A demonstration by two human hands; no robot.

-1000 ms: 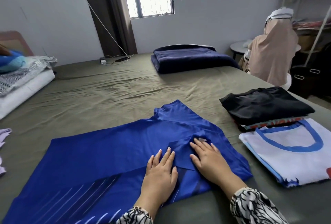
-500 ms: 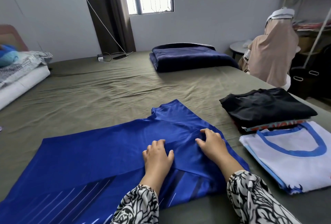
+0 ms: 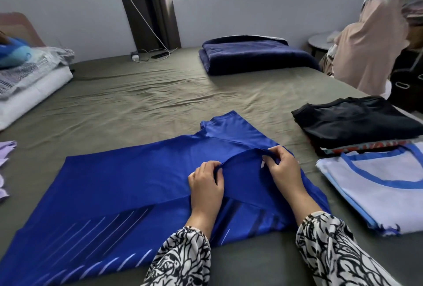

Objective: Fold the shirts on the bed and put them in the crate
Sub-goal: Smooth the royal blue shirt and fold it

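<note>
Blue shirt (image 3: 119, 185) spread low centre on bed (image 3: 142, 102); folded sleeve edge pinched between curled fingers of left hand (image 3: 206, 182) and right hand (image 3: 283, 169).

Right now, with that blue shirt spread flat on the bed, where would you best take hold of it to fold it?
Probably the raised fold edge near its collar end. The blue shirt lies flat, so only that lifted ridge offers anything to pinch. Come from the near side, as the left hand and right hand do, pinching it at two spread points.
</note>
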